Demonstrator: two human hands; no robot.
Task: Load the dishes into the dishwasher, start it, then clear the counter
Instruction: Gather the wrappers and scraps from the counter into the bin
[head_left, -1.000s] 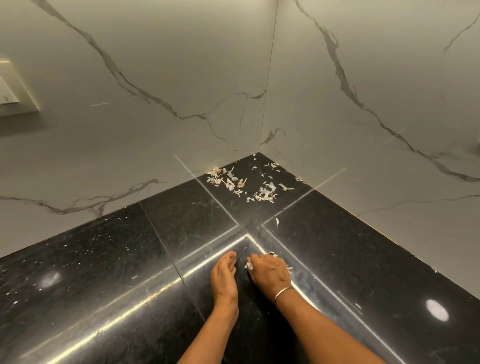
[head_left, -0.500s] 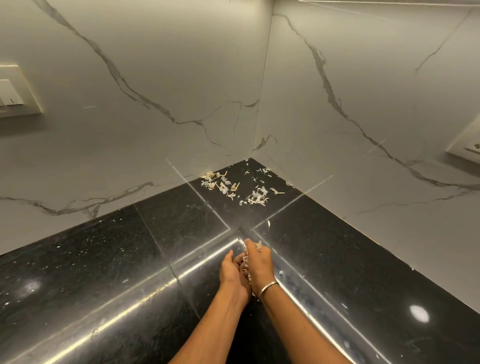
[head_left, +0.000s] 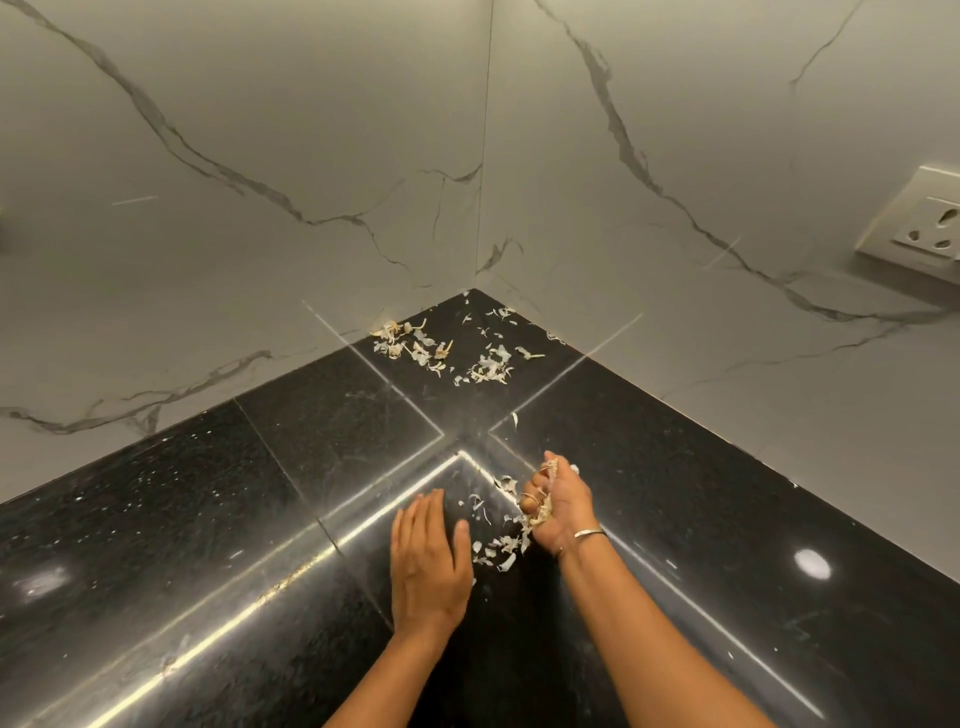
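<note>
- Change since half a second ago: my left hand and right hand, then pressed together round the scraps, are now sitting apart. My view is also reaching further right.
- Left hand: I am laying it palm down on the counter, fingers straight and close together, holding nothing.
- Right hand: I am curling it into a fist round a handful of peels, with bits sticking out between the fingers and under the fist. I cannot tell whether the fist is touching the counter.
- Bracelet: a thin silver band is circling my right wrist.
- Loose peels: these are lying on the counter between my two hands, most of them just beside the right fist.
- Corner peels: these are lying scattered at the far corner where the two walls meet, well apart from both hands.
- Counter: black, glossy and speckled, it is reflecting bright lines of light.
- Walls: pale marble with grey veins.
- Socket: a white one is showing on the right wall, at the frame's right edge.
</note>
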